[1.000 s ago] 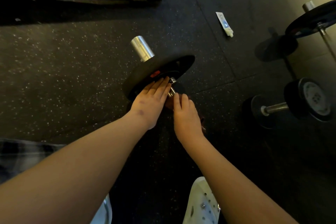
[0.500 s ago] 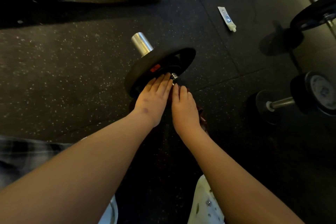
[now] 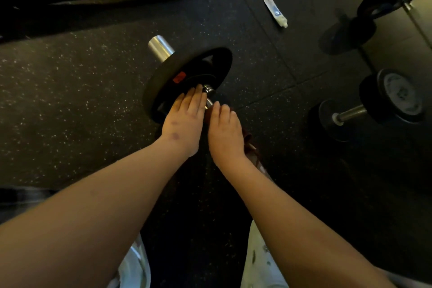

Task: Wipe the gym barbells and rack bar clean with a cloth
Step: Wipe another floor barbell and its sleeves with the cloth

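While the barbell (image 3: 160,48) lies mid-floor, little has shifted: the right hand (image 3: 225,132), fingers straight, has edged its dark-red cloth (image 3: 249,141) farther toward the plate (image 3: 168,72). The left hand (image 3: 183,121) stays flat there. That end looks nearly wiped.

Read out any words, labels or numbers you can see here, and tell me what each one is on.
No text here is legible.
On the weight plate, a red label: too blurred to read.
On the white tube lying on the floor, blue print: too small to read.
On the dumbbell, markings on its pale end cap: too blurred to read.
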